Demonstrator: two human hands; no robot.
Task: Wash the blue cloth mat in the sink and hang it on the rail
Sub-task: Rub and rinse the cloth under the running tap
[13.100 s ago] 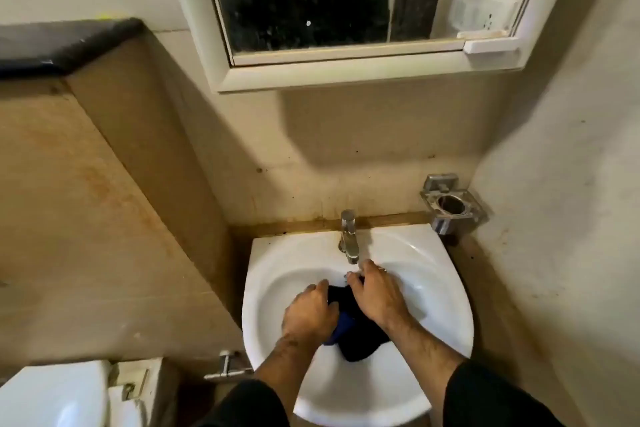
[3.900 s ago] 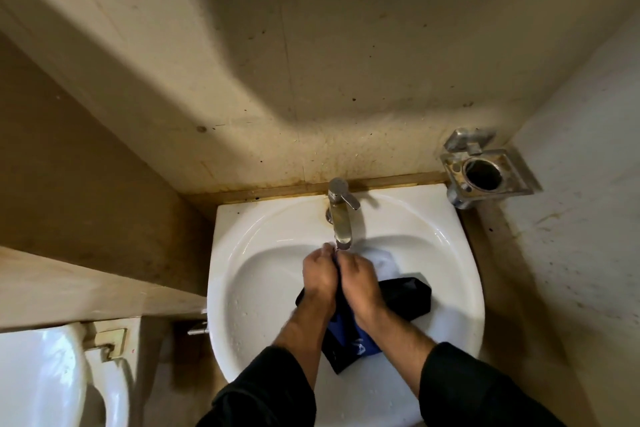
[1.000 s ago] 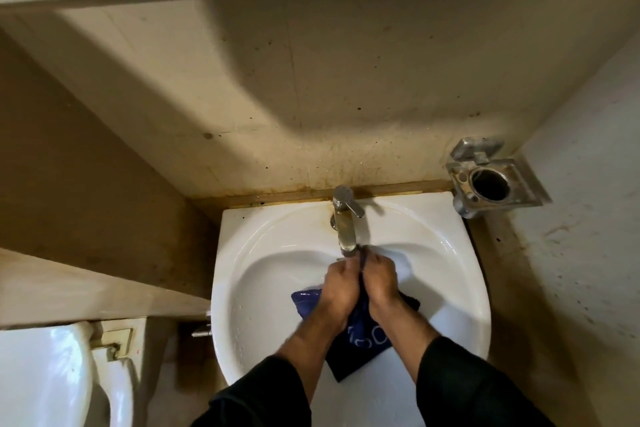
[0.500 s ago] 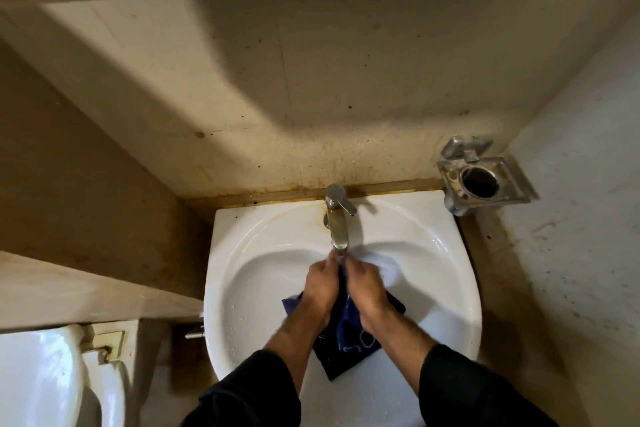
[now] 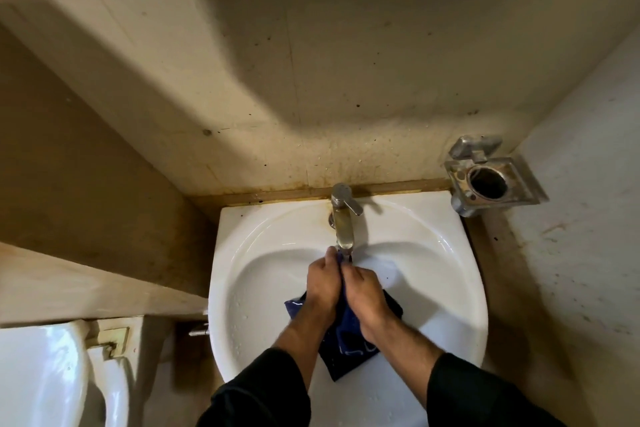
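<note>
Head view, looking down: the left hand (image 5: 322, 282) and right hand (image 5: 363, 295) are pressed side by side, each gripping a bunched fold of the blue cloth mat (image 5: 348, 343), seemingly to rub the fabric against itself. Their fingertips sit just under the spout of the tap (image 5: 343, 218), probably to catch its water. The mat's loose end trails toward the sink's (image 5: 249, 288) front edge. A metal holder (image 5: 490, 178) hangs by the sink's far right corner.

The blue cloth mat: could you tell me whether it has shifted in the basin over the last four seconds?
Yes. The blue cloth mat, gripped by the left hand and right hand under the tap, has bunched in from the basin's right side.
</note>
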